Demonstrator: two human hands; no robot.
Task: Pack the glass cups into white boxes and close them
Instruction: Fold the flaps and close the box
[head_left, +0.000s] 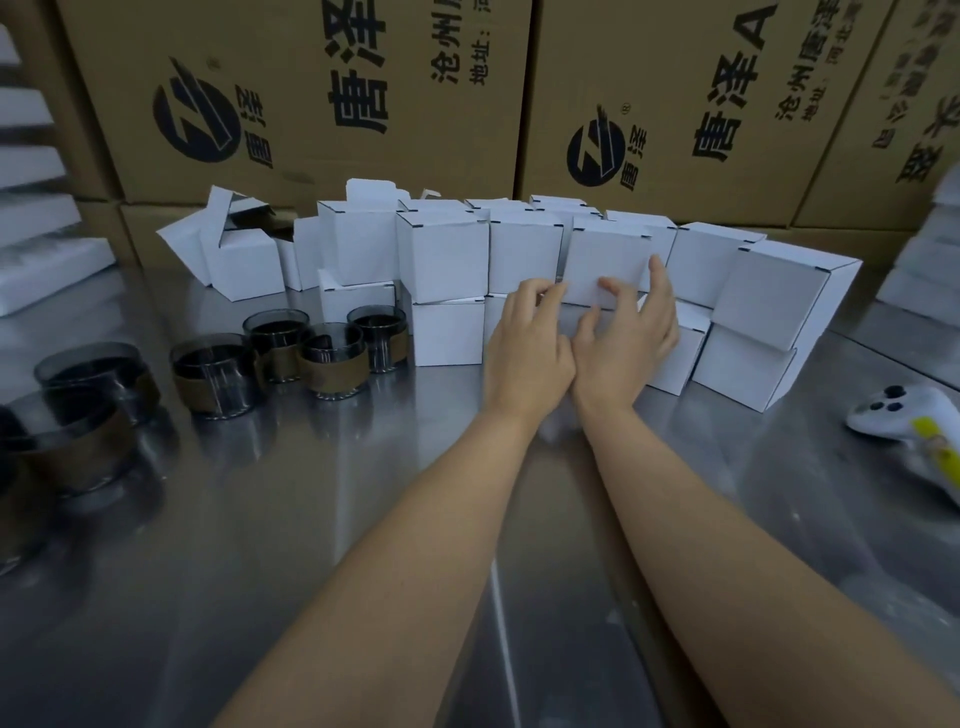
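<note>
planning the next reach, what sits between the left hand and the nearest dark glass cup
In the head view, one closed white cardboard box stands between the left hand and that brown-sleeved dark glass cup.

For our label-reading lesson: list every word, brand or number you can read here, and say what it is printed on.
"唐泽": large, on the left carton, again by its logo.
"沧州", "地址:": smaller lines there, rest cut off.
"唐泽A", "沧州唐泽": right carton.
Far-right carton: print blurred, unreadable.
White boxes: no print.
</note>
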